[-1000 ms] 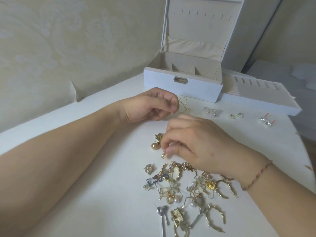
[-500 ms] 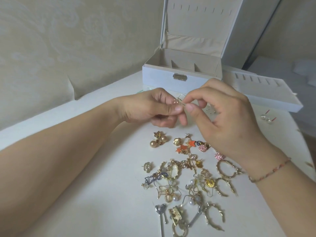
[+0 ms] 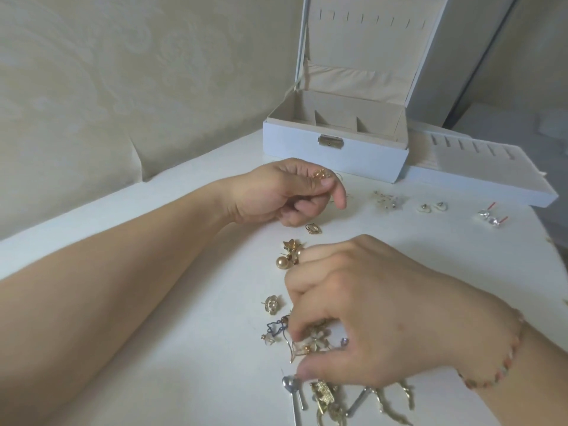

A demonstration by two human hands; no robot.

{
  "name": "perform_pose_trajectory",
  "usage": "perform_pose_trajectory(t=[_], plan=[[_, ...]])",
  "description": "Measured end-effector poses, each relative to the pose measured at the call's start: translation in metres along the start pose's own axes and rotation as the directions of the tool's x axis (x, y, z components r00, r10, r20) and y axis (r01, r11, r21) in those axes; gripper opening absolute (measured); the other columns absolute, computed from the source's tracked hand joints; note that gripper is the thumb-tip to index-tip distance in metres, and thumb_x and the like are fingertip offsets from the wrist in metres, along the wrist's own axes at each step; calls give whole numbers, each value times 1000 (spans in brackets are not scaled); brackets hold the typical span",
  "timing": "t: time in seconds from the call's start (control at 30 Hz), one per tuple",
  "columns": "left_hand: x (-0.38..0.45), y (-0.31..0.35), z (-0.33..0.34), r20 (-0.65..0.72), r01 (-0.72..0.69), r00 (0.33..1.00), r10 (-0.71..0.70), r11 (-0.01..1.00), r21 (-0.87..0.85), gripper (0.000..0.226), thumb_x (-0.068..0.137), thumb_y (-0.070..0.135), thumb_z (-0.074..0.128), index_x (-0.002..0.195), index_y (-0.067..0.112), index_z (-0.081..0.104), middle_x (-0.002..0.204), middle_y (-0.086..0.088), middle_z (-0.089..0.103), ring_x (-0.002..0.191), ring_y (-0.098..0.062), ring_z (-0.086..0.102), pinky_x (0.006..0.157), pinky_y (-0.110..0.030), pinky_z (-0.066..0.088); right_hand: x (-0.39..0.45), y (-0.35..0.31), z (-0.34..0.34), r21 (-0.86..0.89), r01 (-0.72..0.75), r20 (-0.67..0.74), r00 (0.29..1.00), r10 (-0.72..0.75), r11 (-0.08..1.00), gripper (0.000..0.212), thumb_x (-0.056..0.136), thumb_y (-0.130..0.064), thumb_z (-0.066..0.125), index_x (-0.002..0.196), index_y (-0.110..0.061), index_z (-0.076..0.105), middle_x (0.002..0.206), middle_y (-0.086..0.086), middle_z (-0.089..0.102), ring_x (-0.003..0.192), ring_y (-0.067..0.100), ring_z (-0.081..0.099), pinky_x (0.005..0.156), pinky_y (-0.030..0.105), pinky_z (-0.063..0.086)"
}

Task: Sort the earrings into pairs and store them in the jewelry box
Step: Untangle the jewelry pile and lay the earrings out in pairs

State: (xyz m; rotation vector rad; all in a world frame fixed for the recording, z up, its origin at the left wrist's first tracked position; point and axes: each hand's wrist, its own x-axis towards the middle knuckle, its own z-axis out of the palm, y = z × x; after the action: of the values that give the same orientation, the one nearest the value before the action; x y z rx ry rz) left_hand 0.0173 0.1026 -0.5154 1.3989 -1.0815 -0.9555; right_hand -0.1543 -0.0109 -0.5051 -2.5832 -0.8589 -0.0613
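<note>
Dropping from the meeting point beside the left hand (image 3: 276, 192), which pinches a gold earring (image 3: 321, 174), the right hand (image 3: 353, 315) now curls over the earring pile (image 3: 310, 342) directly beneath its fingertips, seemingly pinching one, far from the open jewelry box (image 3: 335, 142).

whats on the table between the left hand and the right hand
In the head view, a small gold hoop earring lies just below the left hand, then a gold pearl-and-star cluster beside the right hand.
</note>
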Motion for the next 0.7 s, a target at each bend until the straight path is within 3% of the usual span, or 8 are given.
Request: perform_pose_trajectory(t=[0.07, 0.2, 0.27, 0.33, 0.4, 0.47, 0.6, 0.7], plan=[[0, 1, 1, -1, 10, 1000, -10, 1000, -29, 31, 98, 20, 38, 87, 12, 65, 59, 2, 32, 53, -16, 15, 49, -29, 12, -1, -2, 7, 26, -14, -26, 1000, 15, 1000, 12, 72, -42, 69, 82, -35, 67, 74, -10, 53, 70, -16, 43, 61, 13, 38], [0, 2, -1, -22, 34, 999, -36, 994, -108, 31, 96, 20, 40, 83, 13, 66, 60, 1, 31, 52, -16, 15, 46, -24, 16, -3, -5, 11, 60, -13, -81, 997, 18, 998, 5, 73, -33, 68, 77, -33, 66, 72, -8, 55, 67, -14, 45, 62, 5, 37], [-2, 3, -5, -15, 69, 997, -71, 990, -124, 29, 95, 19, 40, 85, 12, 66, 62, 0, 33, 51, -16, 16, 45, -23, 17, -2, -3, 6, 58, 21, -135, 991, -13, 998, 4, 73, -27, 74, 74, -30, 72, 67, -8, 56, 68, -1, 51, 63, 10, 39], [-5, 7, -8, 56, 121, 992, -115, 984, -127, 26, 95, 17, 40, 92, 7, 64, 66, -4, 37, 47, -14, 22, 45, -25, 16, 2, 4, -6, 189, 66, -200, 979, -28, 980, 1, 78, -19, 76, 77, -19, 76, 66, -7, 59, 66, 9, 52, 66, 13, 38], [-8, 10, -9, 169, 192, 971, -169, 973, -127, 23, 95, 15, 39, 95, 0, 57, 68, -7, 45, 44, -9, 33, 44, -26, 14, 4, 17, -16, 377, 58, -391, 915, 102, 925, 4, 81, -14, 74, 80, -13, 77, 70, -2, 65, 67, 16, 55, 66, 16, 39], [-9, 13, -7, 277, 256, 936, -219, 961, -105, 23, 96, 13, 36, 96, 0, 55, 67, -6, 49, 45, -8, 39, 41, -21, 17, 6, 29, -22, 424, 11, -540, 805, 244, 906, 9, 85, -13, 70, 81, -18, 76, 69, 0, 68, 71, 21, 59, 64, 23, 41], [-5, 15, -4, 338, 304, 905, -257, 949, -90, 32, 98, 10, 33, 116, 1, 58, 73, -10, 51, 48, -11, 49, 37, -18, 27, 6, 41, -20, 481, -151, -549, 716, 431, 864, 19, 90, -15, 66, 73, -16, 74, 53, 1, 65, 67, 22, 55, 68, 17, 42], [-4, 15, -2, 346, 318, 903, -257, 939, -131, 30, 95, 6, 34, 113, 3, 57, 74, -12, 50, 49, -13, 50, 36, -17, 29, 8, 42, -17, 504, -212, -519, 701, 490, 837, 14, 87, -20, 69, 75, -22, 76, 54, 0, 66, 64, 24, 58, 68, 21, 50]])
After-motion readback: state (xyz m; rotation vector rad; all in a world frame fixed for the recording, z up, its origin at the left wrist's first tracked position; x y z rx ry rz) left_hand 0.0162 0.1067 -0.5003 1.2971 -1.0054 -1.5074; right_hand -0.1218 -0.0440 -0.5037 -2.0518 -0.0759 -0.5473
